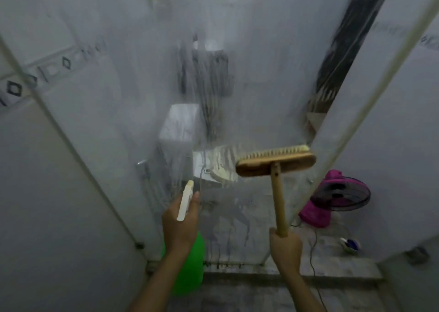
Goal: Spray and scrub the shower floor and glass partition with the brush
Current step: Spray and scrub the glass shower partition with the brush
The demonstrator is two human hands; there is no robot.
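Wet grey floor (261, 295) of the shower fills the near bottom edge, and it looks slippery, so a foot could slide if the person leans forward to reach higher. Just above it, the left hand (180, 226) is closed around the neck of a green spray bottle (190, 264), with the white trigger head (185, 200) pointing at the glass; one finger lies along the trigger, but I cannot tell if it is pressing. The right hand (285, 242) is wrapped tightly around the lower end of the wooden handle (278, 197), and the brush (276, 161) stands up with its bristles against the glass partition (213, 112), near its right edge. Because the hand holds the handle at the very end, the brush head may twist or slip sideways off the wet glass, and its wooden block could knock the frame (370, 102) at that edge. Foam and drip lines cover the middle of the glass, so new spray may run down before it is scrubbed. Farther, behind the right edge, a pink fan (332, 200) with a thin cable (313, 250) stands on the floor outside; water splashing there would be a danger.
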